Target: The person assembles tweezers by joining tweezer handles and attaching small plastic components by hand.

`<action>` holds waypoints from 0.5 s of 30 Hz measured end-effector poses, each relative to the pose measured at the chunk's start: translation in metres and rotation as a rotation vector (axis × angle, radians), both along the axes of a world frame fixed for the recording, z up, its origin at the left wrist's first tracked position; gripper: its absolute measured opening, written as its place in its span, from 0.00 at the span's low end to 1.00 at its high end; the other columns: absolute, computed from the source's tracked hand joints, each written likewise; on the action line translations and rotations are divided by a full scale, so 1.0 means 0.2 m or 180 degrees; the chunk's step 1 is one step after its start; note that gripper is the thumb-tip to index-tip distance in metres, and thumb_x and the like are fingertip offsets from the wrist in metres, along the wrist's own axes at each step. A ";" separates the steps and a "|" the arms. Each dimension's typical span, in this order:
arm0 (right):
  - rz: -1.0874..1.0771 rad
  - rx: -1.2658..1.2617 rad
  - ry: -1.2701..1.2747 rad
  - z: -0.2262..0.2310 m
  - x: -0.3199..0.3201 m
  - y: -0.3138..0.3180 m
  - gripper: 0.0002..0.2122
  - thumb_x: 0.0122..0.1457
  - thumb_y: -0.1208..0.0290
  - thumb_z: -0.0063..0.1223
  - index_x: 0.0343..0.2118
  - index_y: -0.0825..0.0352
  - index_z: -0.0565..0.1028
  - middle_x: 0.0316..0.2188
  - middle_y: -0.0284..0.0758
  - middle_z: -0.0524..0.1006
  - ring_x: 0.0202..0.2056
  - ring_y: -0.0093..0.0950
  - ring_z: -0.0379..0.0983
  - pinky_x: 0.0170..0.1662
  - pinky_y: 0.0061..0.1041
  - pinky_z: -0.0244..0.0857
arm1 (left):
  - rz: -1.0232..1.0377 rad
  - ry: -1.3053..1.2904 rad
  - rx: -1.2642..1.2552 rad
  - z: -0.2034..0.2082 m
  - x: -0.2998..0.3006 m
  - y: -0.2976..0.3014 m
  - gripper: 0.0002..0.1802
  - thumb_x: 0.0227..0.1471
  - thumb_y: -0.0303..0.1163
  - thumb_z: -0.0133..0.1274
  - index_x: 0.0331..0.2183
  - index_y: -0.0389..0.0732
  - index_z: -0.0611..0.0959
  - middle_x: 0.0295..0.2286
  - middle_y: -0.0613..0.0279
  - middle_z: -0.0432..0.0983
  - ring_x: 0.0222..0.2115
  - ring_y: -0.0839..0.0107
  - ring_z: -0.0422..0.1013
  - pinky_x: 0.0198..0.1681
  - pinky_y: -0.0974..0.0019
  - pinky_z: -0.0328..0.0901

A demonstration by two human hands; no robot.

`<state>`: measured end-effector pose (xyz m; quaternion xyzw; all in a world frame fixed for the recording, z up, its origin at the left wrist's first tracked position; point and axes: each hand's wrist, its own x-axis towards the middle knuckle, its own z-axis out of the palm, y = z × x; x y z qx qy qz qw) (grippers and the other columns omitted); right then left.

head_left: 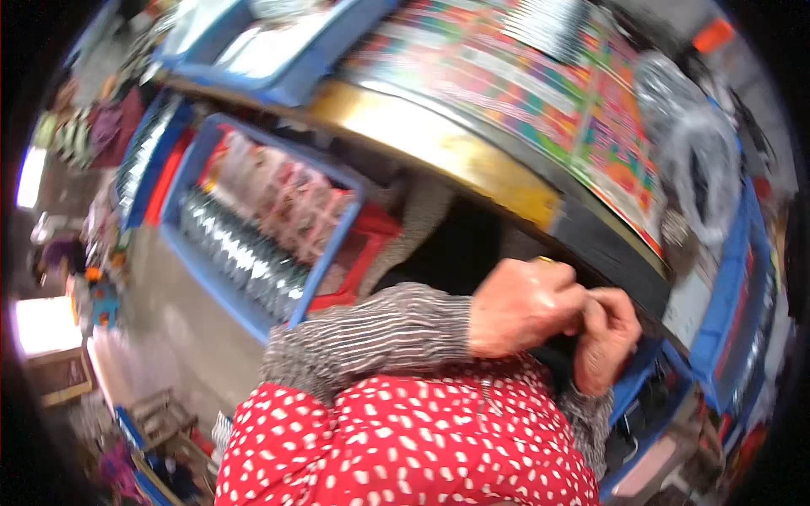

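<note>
Close together, just off the near edge of the table (pixel 456 148), are both my hands. My left hand (pixel 523 308), with a yellow ring on one finger, is curled closed, its back turned up. My right hand (pixel 606 337) is closed too, its fingers bent and its thumb side against the left hand's fingertips. Whatever they may hold is hidden between the fingers, and the picture is blurred. Striped grey sleeves (pixel 371 337) cover my forearms, above a red garment with white spots (pixel 422 438).
Colourful printed sheets (pixel 489 67) cover the tabletop, with a stack of silvery strips (pixel 548 25) on them and clear plastic bags (pixel 700 160) at the right. A blue crate (pixel 333 244) of packed pieces stands left of the table. More blue bins (pixel 726 295) stand at the right.
</note>
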<state>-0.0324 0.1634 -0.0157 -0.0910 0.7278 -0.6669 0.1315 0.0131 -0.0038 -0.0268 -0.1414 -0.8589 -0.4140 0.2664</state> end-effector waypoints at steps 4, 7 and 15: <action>0.0045 -0.0112 0.0208 -0.02 0.01 -0.07 0.03 0.55 0.85 0.54 0.32 0.72 0.76 0.26 0.31 0.77 0.24 0.16 0.71 0.25 0.14 0.65 | 0.0002 -0.0211 0.0082 0.02 0.00 -0.03 0.11 0.35 0.24 0.61 0.28 0.41 0.80 0.22 0.59 0.71 0.21 0.60 0.72 0.22 0.61 0.67; 0.0120 -0.0578 -0.0212 -0.01 0.01 -0.09 0.03 0.58 0.79 0.56 0.34 0.71 0.76 0.27 0.30 0.77 0.25 0.15 0.72 0.25 0.13 0.66 | 0.0072 -0.0093 0.0113 0.03 -0.01 -0.05 0.11 0.36 0.22 0.60 0.27 0.42 0.77 0.21 0.60 0.70 0.20 0.61 0.71 0.21 0.61 0.67; 0.0420 -0.0616 -0.0439 0.00 -0.03 -0.03 0.03 0.59 0.76 0.56 0.34 0.70 0.75 0.25 0.27 0.75 0.24 0.12 0.69 0.23 0.12 0.63 | -0.0160 -0.0305 -0.0004 0.05 -0.02 -0.02 0.14 0.37 0.21 0.64 0.32 0.38 0.80 0.24 0.57 0.75 0.23 0.61 0.73 0.25 0.63 0.67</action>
